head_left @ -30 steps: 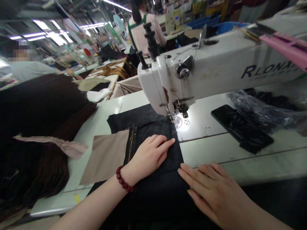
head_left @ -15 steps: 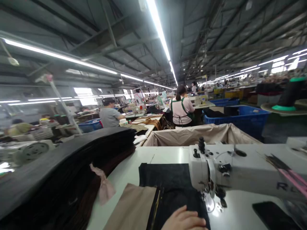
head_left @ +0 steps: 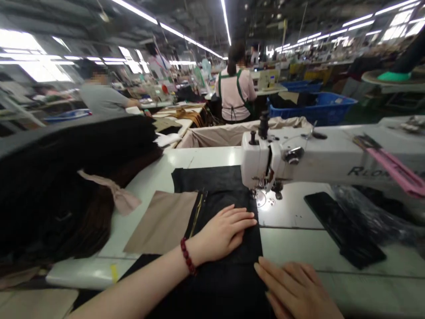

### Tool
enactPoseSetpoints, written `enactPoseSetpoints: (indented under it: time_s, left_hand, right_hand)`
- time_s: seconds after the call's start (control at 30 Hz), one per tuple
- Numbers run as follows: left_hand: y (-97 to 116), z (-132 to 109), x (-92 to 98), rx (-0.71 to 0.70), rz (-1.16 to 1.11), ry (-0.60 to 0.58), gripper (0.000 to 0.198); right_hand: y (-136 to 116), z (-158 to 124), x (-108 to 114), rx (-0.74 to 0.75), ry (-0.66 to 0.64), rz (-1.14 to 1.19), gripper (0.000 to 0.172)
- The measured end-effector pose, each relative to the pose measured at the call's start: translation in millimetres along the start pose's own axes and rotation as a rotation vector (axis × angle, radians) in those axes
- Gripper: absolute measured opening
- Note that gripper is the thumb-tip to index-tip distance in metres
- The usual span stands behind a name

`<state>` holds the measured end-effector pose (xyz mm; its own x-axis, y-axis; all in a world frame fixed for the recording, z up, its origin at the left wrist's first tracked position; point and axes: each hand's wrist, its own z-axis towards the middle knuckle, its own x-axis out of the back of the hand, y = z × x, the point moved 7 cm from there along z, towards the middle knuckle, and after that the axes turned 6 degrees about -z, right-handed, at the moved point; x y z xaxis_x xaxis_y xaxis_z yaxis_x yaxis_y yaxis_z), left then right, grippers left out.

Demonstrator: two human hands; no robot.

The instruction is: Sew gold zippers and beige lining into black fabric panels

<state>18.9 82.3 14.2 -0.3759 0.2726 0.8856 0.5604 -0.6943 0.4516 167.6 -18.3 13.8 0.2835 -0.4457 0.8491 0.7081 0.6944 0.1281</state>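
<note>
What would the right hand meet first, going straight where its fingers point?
First the black fabric, which the right hand seems to touch; sliding on, probably the left hand, though depth is unclear.

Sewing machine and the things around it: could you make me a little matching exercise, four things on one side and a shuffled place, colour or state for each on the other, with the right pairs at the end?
Things:
1. Left hand
2. Bracelet
3. Zipper
4. Pink tool

Places, colours, states:
A. gold-coloured, beside the tan cloth
B. on top of the sewing machine
C. palm down on the black cloth
D. dark red

Right pairs: 1-C, 2-D, 3-A, 4-B
</note>
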Motion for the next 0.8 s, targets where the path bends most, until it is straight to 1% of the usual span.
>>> enactPoseSetpoints:
  time_s: [0.07,0.2,0.4,0.8]
  left_hand:
    - [-2.5,1.9,-2.5,-0.001,-0.02,-0.009,0.044]
    - [-4.0,2.4,-3.6,-0.01,-0.02,-0.017,0.043]
    - [-10.0,8.6,1.7,-0.021,-0.011,-0.016,0.042]
    - [-28.7,29.5,12.2,-0.078,-0.017,0.011,0.039]
  right_hand:
    - [0.8,1.2,0.5,-0.02,-0.048,0.041,0.033]
    - [2.9,9.3,7.4,-0.03,-0.051,0.071,0.033]
    - [8.4,12.4,-1.1,-0.032,-0.036,0.065,0.033]
    - [26.2,33.0,-12.7,-0.062,-0.082,0.097,0.032]
